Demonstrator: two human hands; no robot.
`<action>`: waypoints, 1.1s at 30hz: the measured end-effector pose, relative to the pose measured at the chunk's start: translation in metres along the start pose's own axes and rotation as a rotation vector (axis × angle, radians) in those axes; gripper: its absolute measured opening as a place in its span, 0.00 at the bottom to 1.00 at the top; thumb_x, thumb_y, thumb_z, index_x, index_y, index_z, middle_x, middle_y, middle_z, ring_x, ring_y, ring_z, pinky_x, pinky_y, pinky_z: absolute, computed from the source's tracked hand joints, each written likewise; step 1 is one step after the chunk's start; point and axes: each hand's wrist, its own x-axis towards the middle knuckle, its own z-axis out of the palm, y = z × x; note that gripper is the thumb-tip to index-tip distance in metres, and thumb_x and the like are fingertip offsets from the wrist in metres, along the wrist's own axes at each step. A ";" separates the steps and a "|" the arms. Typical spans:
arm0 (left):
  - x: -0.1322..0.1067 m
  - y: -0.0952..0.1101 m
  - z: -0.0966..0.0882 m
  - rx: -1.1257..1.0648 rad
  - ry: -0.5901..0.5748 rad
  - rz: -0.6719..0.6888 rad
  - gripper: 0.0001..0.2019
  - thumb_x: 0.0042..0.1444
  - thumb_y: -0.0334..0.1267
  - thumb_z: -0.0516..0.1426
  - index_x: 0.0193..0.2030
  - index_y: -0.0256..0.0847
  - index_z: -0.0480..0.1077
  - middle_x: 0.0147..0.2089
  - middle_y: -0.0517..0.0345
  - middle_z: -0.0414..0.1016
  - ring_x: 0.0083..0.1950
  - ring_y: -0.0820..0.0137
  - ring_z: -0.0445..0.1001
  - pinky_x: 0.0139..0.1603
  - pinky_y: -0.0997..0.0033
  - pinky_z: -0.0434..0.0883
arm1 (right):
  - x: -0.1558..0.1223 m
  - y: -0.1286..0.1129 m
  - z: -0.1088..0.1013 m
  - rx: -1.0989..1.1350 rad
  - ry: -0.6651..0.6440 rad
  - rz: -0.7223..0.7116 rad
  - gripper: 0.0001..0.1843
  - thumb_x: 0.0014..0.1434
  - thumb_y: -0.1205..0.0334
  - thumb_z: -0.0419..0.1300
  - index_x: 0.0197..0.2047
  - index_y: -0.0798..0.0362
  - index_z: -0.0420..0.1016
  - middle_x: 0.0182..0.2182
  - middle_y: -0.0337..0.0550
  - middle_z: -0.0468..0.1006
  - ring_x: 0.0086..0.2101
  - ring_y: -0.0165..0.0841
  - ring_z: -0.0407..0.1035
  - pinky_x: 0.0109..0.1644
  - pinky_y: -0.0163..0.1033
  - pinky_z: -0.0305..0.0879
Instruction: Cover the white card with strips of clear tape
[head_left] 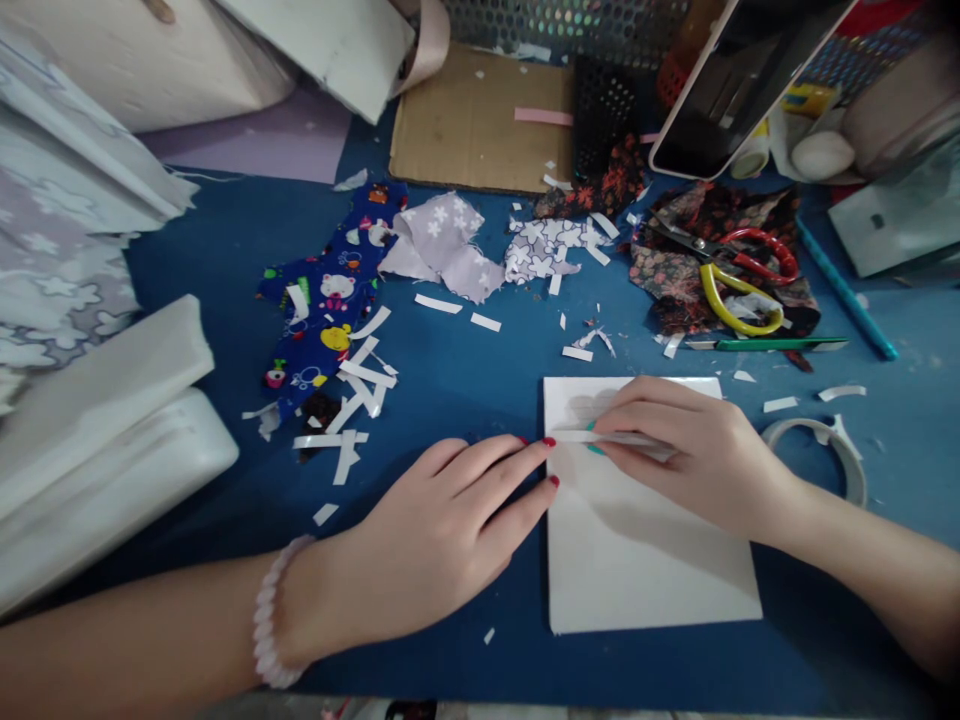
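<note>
A white square board [652,560] lies on the blue table, partly under my right hand [686,455]. That hand is closed in a pinch on a narrow white strip [577,437], which runs across the upper part of the board. Part of the strip is hidden behind my fingers. From the left, my left hand [450,520] reaches over with its fingers stretched out. Its fingertips touch the board's left edge, one of them at the strip's end. A roll of tape [855,470] lies flat beside my right wrist.
Scissors [739,262] rest on dark floral fabric [667,275], near a green cutter [780,345] and a blue pen [847,290]. Blue printed fabric [322,300] and white paper scraps [367,375] lie left. Behind are cardboard [465,130] and a leaning phone [735,90].
</note>
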 end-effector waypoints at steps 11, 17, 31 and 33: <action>0.002 -0.001 0.001 -0.002 0.006 -0.002 0.16 0.68 0.31 0.48 0.55 0.40 0.74 0.60 0.54 0.74 0.58 0.62 0.69 0.49 0.62 0.66 | 0.001 0.000 0.000 -0.012 -0.016 0.001 0.05 0.62 0.70 0.58 0.37 0.51 0.73 0.33 0.43 0.77 0.34 0.32 0.73 0.37 0.35 0.72; 0.003 0.000 -0.001 -0.035 -0.014 -0.021 0.16 0.67 0.31 0.49 0.56 0.40 0.72 0.61 0.54 0.73 0.59 0.61 0.68 0.51 0.61 0.66 | 0.001 0.000 -0.001 -0.063 -0.024 -0.036 0.04 0.62 0.72 0.58 0.37 0.55 0.73 0.34 0.46 0.76 0.36 0.32 0.71 0.38 0.35 0.71; 0.002 0.000 0.000 -0.063 -0.007 -0.029 0.15 0.66 0.30 0.49 0.55 0.38 0.72 0.61 0.52 0.72 0.59 0.60 0.66 0.53 0.60 0.64 | 0.000 -0.002 -0.001 -0.386 -0.021 -0.303 0.16 0.68 0.72 0.47 0.45 0.54 0.77 0.33 0.46 0.75 0.33 0.32 0.67 0.36 0.37 0.67; 0.002 0.000 0.000 -0.062 -0.007 -0.033 0.15 0.66 0.30 0.49 0.55 0.38 0.72 0.61 0.52 0.72 0.59 0.60 0.66 0.53 0.60 0.64 | 0.000 -0.003 -0.001 -0.405 -0.027 -0.310 0.17 0.68 0.72 0.47 0.45 0.54 0.77 0.33 0.46 0.75 0.33 0.32 0.67 0.37 0.37 0.67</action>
